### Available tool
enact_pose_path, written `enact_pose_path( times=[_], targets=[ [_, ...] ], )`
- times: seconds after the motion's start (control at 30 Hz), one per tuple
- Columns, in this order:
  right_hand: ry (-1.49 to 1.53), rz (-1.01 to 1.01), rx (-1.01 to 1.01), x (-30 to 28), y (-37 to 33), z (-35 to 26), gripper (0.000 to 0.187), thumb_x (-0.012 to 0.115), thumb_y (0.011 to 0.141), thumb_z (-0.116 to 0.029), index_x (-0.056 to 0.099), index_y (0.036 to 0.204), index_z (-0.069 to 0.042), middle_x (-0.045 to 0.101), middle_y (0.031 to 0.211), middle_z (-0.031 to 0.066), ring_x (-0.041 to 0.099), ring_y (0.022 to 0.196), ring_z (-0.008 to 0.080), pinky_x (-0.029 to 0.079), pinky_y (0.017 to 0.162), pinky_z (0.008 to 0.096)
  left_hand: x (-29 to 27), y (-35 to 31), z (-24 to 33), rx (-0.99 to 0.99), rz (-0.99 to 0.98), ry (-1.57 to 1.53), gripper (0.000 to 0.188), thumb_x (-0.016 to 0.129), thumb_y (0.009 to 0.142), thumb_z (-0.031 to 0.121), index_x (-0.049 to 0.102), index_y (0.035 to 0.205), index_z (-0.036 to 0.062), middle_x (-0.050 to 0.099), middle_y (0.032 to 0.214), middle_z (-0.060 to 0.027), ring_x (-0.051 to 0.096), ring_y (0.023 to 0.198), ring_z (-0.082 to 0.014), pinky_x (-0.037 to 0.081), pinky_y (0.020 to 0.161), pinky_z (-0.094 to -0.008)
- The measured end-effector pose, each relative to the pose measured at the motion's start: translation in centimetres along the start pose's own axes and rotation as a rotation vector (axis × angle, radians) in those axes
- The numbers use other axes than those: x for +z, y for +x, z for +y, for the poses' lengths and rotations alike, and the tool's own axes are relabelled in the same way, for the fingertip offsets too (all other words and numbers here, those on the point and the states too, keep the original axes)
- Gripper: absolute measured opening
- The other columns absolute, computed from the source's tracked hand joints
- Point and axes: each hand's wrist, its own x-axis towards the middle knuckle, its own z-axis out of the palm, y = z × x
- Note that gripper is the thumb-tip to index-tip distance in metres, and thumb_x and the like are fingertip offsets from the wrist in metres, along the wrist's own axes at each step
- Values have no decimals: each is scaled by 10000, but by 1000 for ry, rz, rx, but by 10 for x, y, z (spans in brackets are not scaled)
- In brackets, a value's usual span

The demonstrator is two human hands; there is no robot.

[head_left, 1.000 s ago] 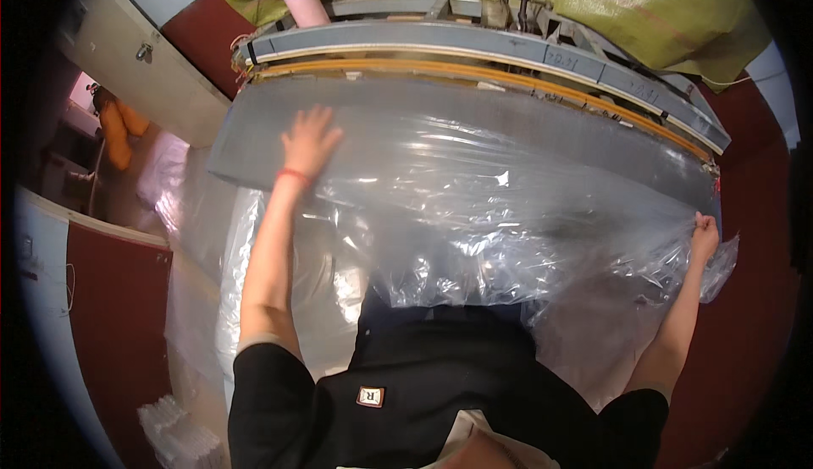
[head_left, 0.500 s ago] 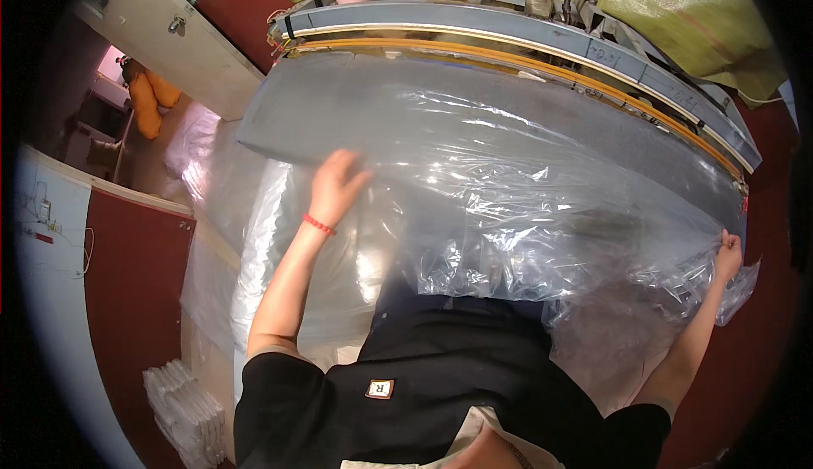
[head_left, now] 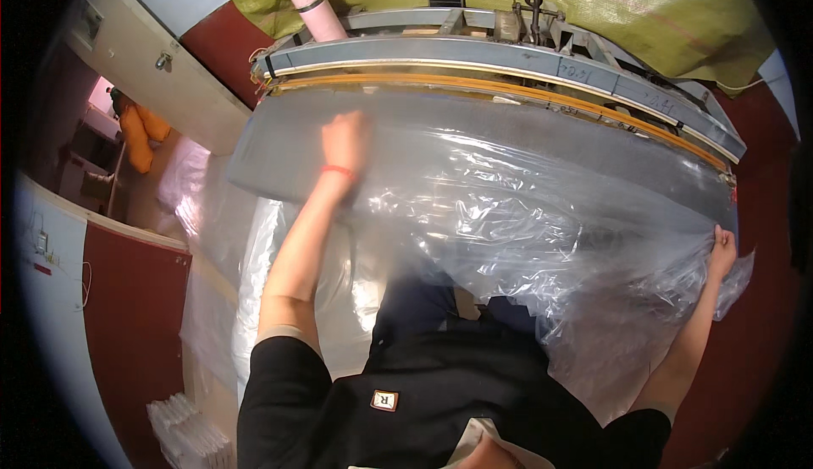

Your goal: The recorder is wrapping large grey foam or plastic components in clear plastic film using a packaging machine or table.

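Note:
A large sheet of clear plastic film lies wrinkled and shiny across the grey worktop, and its near part hangs over the front edge toward my legs. At the right end, my right hand is closed on the film's edge, with a loose bunch of film hanging below it. My left hand, with a red bead bracelet on the wrist, is over the left part of the worktop. Motion smears its fingers, so I cannot make out whether they hold or touch the film.
Along the worktop's far side runs a long grey metal bar with an orange strip before it. Behind stand a pink roll and a yellow-green woven sheet. A door is at left; stacked clear plastic lies lower left.
My left hand has moved away from me, farther over the worktop. The near middle of the film has shifted, showing more of my legs. My right hand keeps its grip at the right end.

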Motion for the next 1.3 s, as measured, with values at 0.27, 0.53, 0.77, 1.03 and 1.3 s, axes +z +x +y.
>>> enact_pose_path(
  times=[0.27,0.53,0.77,1.03,1.3],
  targets=[
    [148,61,22,20,21,42,305,595,788,-297,536,727,-5,479,611,-12,411,588,90,373,570,236,31,7,-14,-210,96,-379,131,573,737,157,573,733,26,578,711,-129,553,688,-267,428,609,-348],
    [356,292,-17,75,47,-72,243,551,818,-260,551,825,-18,564,736,66,525,686,147,421,668,283,29,54,-21,-454,546,-551,151,447,808,146,467,766,2,524,712,-160,509,648,-292,405,626,-358],
    [640,169,69,136,60,-121,209,577,808,-221,532,784,-18,552,701,31,497,642,106,415,614,248,72,87,-90,-479,436,-435,195,482,800,177,498,731,-5,557,670,-137,530,626,-239,422,625,-337],
    [395,258,234,130,66,-122,189,624,739,-179,525,783,-23,546,671,32,500,602,101,409,581,219,84,95,-90,-610,421,-504,214,533,774,208,495,753,-1,559,756,-112,512,679,-194,417,657,-298],
    [656,373,329,110,63,-141,131,520,774,-126,512,862,-30,537,732,38,498,649,108,409,618,234,90,103,-110,-803,613,-479,186,398,772,125,479,844,-26,554,784,-182,563,699,-236,452,654,-329]
  ],
)
